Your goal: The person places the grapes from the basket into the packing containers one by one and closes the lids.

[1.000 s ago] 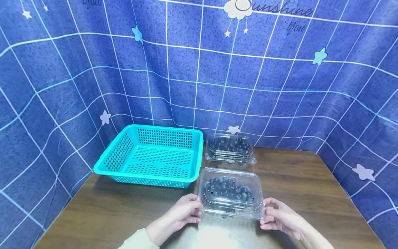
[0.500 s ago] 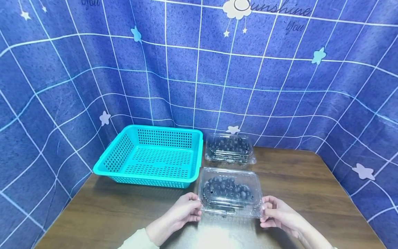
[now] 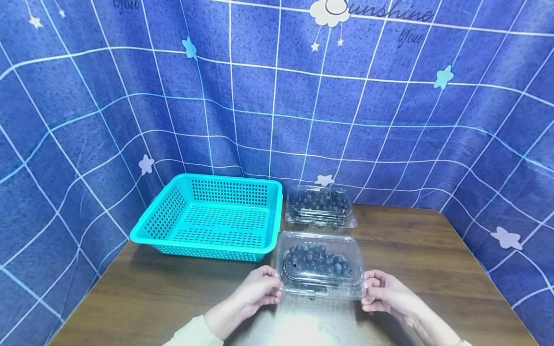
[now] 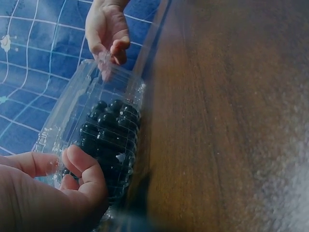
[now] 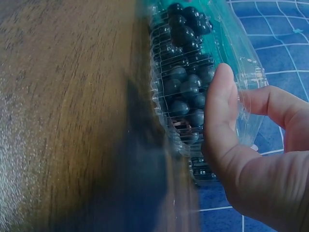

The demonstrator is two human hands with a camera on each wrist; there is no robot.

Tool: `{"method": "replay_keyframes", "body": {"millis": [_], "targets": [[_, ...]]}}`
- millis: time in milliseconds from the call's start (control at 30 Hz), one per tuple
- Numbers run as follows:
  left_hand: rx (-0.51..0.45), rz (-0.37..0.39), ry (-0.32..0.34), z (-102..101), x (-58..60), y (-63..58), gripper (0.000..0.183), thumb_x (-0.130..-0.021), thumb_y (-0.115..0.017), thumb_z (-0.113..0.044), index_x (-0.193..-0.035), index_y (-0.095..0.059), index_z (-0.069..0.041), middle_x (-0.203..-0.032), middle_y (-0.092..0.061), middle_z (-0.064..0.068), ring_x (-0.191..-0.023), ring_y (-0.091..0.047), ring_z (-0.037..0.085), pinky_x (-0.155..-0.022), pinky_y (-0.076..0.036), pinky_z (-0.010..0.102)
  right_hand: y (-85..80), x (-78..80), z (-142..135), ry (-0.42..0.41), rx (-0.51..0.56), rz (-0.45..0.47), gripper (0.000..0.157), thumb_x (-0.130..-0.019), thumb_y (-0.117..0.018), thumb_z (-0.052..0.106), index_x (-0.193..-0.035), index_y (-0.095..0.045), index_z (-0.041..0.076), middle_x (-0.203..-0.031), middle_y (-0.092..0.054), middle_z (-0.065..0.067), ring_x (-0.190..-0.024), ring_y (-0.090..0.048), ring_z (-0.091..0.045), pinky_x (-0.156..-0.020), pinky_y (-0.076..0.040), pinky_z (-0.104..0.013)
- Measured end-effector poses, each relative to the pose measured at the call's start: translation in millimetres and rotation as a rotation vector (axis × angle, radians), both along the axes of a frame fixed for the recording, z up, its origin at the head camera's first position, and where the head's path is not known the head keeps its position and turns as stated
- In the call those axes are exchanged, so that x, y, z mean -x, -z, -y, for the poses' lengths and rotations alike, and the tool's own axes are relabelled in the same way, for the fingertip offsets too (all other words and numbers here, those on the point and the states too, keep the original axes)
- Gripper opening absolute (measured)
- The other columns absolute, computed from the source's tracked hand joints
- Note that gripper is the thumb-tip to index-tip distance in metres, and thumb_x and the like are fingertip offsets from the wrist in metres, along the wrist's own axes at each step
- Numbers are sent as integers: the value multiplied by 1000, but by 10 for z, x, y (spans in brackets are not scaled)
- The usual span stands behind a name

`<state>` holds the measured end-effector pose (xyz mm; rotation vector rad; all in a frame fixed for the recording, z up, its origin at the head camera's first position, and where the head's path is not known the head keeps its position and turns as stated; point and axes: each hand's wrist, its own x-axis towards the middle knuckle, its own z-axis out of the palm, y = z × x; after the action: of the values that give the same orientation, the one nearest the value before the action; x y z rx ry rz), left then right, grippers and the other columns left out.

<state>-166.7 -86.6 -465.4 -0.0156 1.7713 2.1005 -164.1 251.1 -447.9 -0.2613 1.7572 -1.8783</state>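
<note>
A clear plastic clamshell box [image 3: 356, 252] with dark round berries [image 3: 318, 260] inside is held a little above the table, its lid closed. My left hand [image 3: 261, 292] pinches the near left corner between thumb and fingers. On the opposite side, my right hand [image 3: 388, 296] pinches the near right corner. The left wrist view shows the berries [image 4: 108, 130] through the ribbed wall, with the left thumb and fingers on the rim. In the right wrist view, the right thumb [image 5: 222, 106] lies along the box's edge, and part of that hand's fingers is hidden behind the plastic.
A turquoise slotted basket [image 3: 216, 251] stands to the left, with no contents visible. Behind the held box, a second clear clamshell [image 3: 321, 205] of dark berries sits near the back edge. A blue grid-patterned curtain [image 3: 372, 101] surrounds the wooden table [image 3: 415, 245].
The clamshell box and the right hand have shifted very slightly up in the head view. Both hands keep their hold; the basket and second box stay in place.
</note>
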Motion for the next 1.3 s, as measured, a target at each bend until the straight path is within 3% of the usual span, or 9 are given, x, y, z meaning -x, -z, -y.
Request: {"method": "replay_keyframes", "body": {"millis": [233,467,867,1300], "targets": [[0,-5,-1,-3,12,-9,21,-77,-52,3,-94,-42,-3,-80,-51,6,-61,-54,11,-58,-50,23,-5,9,10,19,-12,-1,32,-83,-48,-7,-112,-36,1,-84,-55,1,-73,-61,-11,-71,-56,-30],[10,-50,-37,-1,30,-44,17,-77,-53,5,-84,-42,-7,-75,-50,3,-59,-53,9,-56,-49,20,-2,21,3,28,27,1,28,-85,-51,-6,-109,-39,3,-85,-58,1,-77,-65,-15,-71,-56,-25],[25,-59,-52,-20,44,-38,15,-78,-55,5,-86,-45,-3,-76,-53,4,-60,-54,9,-56,-51,21,29,64,-9,64,1,-9,32,-85,-55,-3,-112,-37,1,-87,-57,0,-77,-66,-14,-72,-56,-24],[46,-58,-58,-6,70,-25,15,-80,-56,5,-84,-45,-4,-77,-53,4,-61,-55,10,-56,-52,22,19,52,-17,53,14,-12,29,-88,-51,-3,-112,-37,3,-87,-59,1,-76,-64,-12,-72,-57,-30]]}}
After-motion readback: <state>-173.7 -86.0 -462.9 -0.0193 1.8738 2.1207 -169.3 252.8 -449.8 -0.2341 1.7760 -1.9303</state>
